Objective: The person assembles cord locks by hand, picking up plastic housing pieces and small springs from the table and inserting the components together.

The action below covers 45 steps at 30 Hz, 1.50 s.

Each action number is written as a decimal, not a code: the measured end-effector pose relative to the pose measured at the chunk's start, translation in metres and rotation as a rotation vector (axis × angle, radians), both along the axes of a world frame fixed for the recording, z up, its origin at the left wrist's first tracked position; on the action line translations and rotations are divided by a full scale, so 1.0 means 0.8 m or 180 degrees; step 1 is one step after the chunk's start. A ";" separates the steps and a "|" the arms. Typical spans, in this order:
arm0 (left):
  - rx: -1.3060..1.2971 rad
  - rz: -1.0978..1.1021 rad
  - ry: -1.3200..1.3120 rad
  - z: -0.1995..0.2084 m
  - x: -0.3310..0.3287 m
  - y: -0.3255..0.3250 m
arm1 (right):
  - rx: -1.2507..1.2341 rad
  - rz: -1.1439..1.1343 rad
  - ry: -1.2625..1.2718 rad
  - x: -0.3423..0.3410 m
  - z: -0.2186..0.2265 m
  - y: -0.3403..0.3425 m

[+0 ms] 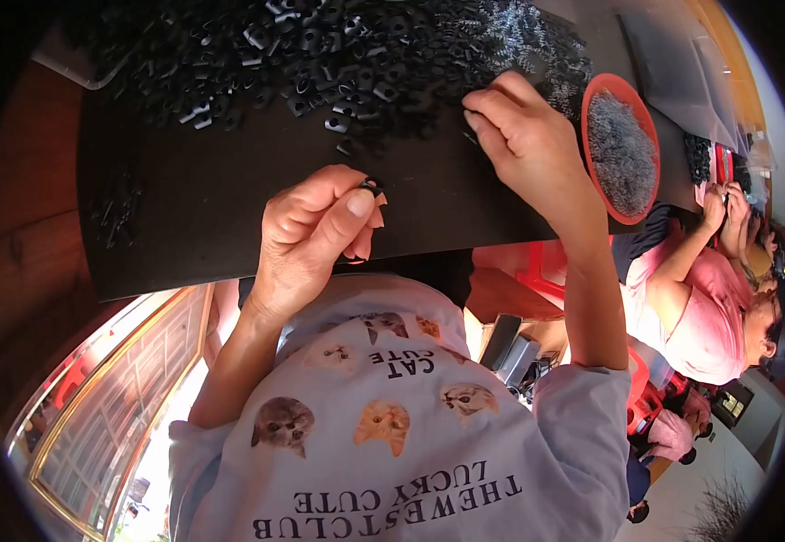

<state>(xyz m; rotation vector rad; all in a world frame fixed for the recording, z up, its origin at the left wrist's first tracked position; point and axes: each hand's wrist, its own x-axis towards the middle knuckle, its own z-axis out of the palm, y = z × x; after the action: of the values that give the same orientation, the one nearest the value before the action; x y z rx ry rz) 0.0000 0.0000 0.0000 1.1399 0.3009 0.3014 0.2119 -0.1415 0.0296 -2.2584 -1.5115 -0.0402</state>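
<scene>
Left hand [309, 224] pinches a black part [372, 185]; right hand [529, 128] curled, grip unclear; dark lettering [388, 519] on shirt [419, 462].

Held piece [372, 185]: small, black, glossy, rounded; pinched at the tips of left hand [311, 221], mostly hidden
Black parts [320, 63]: short, hollow, holed; loose heap, jumbled at all angles
Springs [519, 34]: small, silvery; strewn beside black parts, beyond right hand [526, 126]
</scene>
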 end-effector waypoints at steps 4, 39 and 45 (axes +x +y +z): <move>0.0076 0.0070 0.0008 0.002 0.000 -0.007 | 0.0013 -0.0001 0.0090 0.025 0.019 -0.010; 0.0386 -0.0098 0.0055 0.004 0.002 -0.002 | -0.0594 -0.0018 -0.0311 0.057 0.020 -0.009; 0.0446 -0.0097 0.0058 0.005 0.004 -0.002 | 0.0150 -0.0079 0.1555 0.023 0.033 -0.008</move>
<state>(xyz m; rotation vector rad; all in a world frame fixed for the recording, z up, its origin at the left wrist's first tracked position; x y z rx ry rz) 0.0030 -0.0019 0.0041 1.2848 0.2817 0.2888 0.2304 -0.1479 0.0560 -2.0504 -1.2052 0.4323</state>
